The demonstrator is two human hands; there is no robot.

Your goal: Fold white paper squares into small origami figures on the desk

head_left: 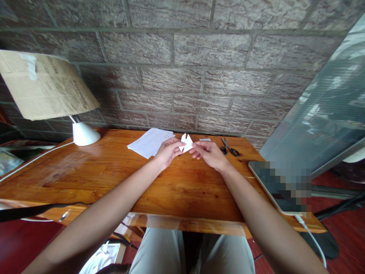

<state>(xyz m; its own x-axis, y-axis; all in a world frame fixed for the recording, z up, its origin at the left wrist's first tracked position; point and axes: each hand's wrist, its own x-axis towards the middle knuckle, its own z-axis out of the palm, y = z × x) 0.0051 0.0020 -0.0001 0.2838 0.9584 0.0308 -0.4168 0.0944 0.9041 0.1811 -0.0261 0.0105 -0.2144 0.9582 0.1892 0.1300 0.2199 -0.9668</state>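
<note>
A small piece of folded white paper [186, 143] with several pointed flaps is held up over the wooden table. My left hand [169, 152] pinches its left side between thumb and fingers. From the right, my right hand [207, 153] grips the paper's edge with thumb and forefinger, its other fingers curled below. Behind my left hand lies a stack of white paper sheets [149, 141]. Scissors with black handles [229, 148] rest just beyond my right hand, beside a small white paper scrap [205, 139].
A white lamp [85, 134] with a newsprint shade [47, 87] stands at the left. On the right edge lies a tablet [278, 190] with a white cable [313, 239] plugged in. A brick wall [188, 82] rises behind the wooden table [185, 190].
</note>
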